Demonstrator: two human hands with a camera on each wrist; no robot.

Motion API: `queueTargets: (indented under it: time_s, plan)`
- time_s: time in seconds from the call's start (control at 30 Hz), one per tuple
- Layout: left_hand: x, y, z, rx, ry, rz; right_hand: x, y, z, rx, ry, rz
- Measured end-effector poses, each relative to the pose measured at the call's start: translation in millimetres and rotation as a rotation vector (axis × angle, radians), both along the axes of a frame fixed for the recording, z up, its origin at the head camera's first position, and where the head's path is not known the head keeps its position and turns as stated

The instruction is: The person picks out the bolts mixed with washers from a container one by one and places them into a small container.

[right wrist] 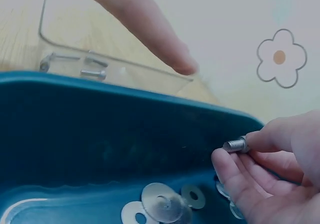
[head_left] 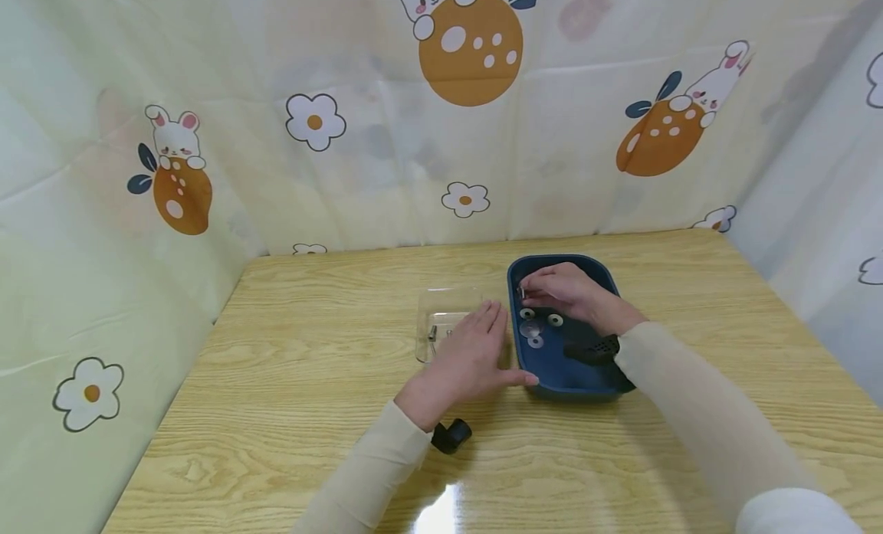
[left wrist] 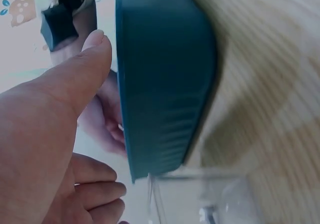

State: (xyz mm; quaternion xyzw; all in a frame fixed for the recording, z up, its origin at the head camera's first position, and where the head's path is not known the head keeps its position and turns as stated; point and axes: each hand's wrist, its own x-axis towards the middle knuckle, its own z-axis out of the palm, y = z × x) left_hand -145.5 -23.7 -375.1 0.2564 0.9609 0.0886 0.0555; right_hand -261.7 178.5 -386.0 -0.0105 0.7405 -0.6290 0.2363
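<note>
My right hand (head_left: 571,290) reaches into the dark blue bin (head_left: 567,375) and pinches a short metal bolt (right wrist: 235,144) between thumb and fingertips, its threaded end showing in the right wrist view. Several flat metal washers (right wrist: 162,202) lie on the bin's floor below it. My left hand (head_left: 464,359) stretches flat over the near right part of a clear plastic box (head_left: 429,300), fingers straight, with the thumb at the bin's near left rim. Inside that box lie several bolts (right wrist: 93,74), partly hidden by the left hand in the head view.
The box stands directly left of the bin on a wood-grain table (head_left: 290,342). Black wrist gear (head_left: 451,436) sits under my left wrist, and a dark strap piece (head_left: 592,352) hangs over the bin from the right. A patterned curtain (head_left: 372,174) borders the table's far edge.
</note>
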Motion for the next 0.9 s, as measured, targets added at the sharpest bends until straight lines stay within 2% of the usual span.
queueTargets:
  time_s: [0.2,0.37,0.67,0.9]
  plan:
    - [-4.0,-17.9,2.8,0.000,0.014,0.055,-1.4,-0.2,7.3,-0.047,0.011,0.007]
    - [-6.2,-34.5,3.1,0.030,-0.001,0.101,-2.4,-5.5,13.5,-0.077,0.000,0.013]
    - [-8.1,-60.4,7.6,0.047,0.005,0.149,2.9,-24.1,28.7,-0.121,0.055,0.121]
    - [-6.1,-76.7,6.4,0.061,-0.003,0.171,6.8,-46.2,28.8,-0.118,0.045,0.177]
